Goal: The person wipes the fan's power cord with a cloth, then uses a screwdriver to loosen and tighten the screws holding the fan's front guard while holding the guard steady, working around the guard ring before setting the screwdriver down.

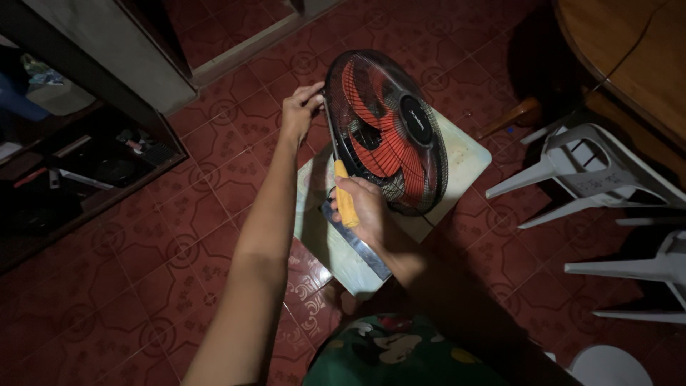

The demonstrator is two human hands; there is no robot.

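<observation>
Fan: a fan with a black wire guard and red blades stands tilted on a small pale worktop, its face turned up and to the right.
Screwdriver: a yellow-handled screwdriver runs up along the guard's left rim, its shaft reaching toward the upper left edge of the guard.
Right hand: the right hand is closed around the yellow handle, at the near left of the fan.
Left hand: the left hand pinches the guard's rim at its far left, fingers curled narrow on the wire, close to the screwdriver tip.
Risk: the tip could slip off the rim and jab the left fingers, since they sit right beside it; the tilted fan could also roll or slide off the small worktop if the left hand lets go; the dim light makes the rim clip or screw hard to see.
Containers: a dark open shelf at the far left holds tools and odd small items, too dim to tell apart; nothing else here holds anything.
Around: red patterned floor tiles, white plastic chairs at right, a round wooden table at far right.
</observation>
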